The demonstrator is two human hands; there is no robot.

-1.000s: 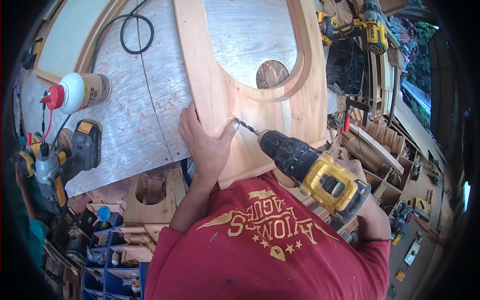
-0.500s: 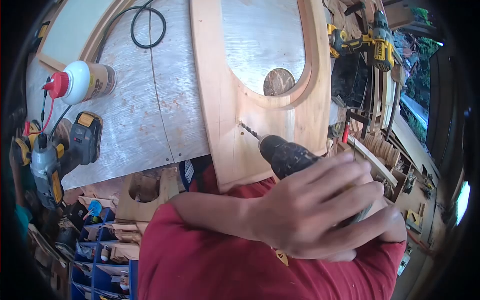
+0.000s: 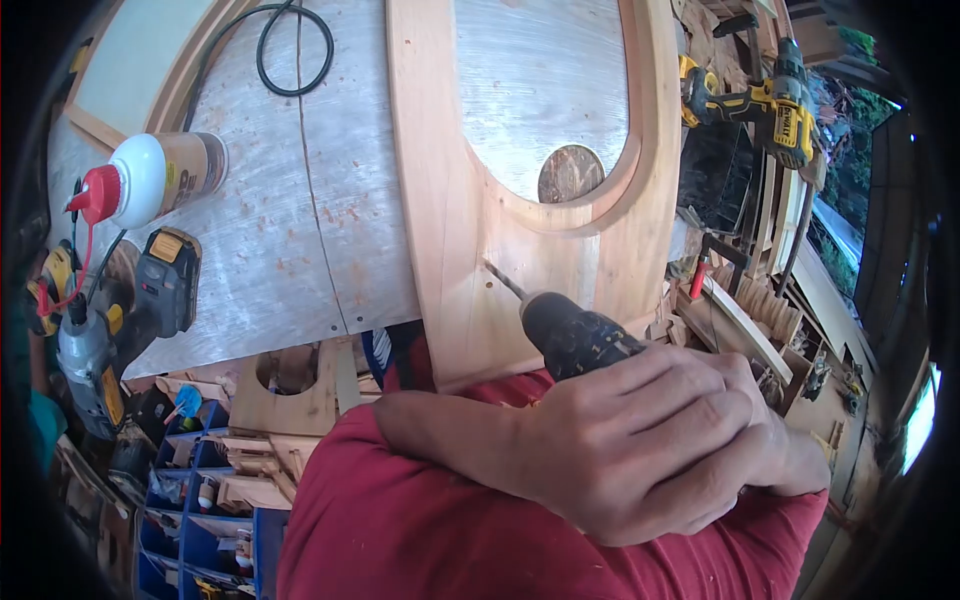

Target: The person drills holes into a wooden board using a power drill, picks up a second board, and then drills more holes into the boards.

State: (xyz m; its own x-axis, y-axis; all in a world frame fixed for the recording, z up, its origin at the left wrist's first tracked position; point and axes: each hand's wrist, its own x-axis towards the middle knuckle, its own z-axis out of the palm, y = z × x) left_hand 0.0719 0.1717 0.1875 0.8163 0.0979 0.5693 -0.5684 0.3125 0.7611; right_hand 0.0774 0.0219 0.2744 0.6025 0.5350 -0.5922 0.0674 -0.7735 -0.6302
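Note:
A power drill (image 3: 575,335), dark and speckled at its front, points away from my body toward a pale wooden frame (image 3: 450,320) with a rounded opening. Its drill bit (image 3: 508,281) meets the board at the tip, close beside a small dark hole (image 3: 489,285). Across the back of the drill, my left hand (image 3: 650,440) is closed with its fingers curled over it. My right hand (image 3: 785,455) is behind and mostly covered by the left, around the drill's rear; its fingers are hidden.
On the metal-topped bench (image 3: 270,210) lie a glue bottle (image 3: 165,180) with a red cap, a black cable (image 3: 328,50) and a corded tool (image 3: 90,360). A yellow drill (image 3: 785,115) sits at the far right. Blue bins (image 3: 200,540) stand lower left.
The view has shifted slightly. Both hands and the drill stay together; the left fingers now sit closer together over the drill. Shavings by the bit tip show less.

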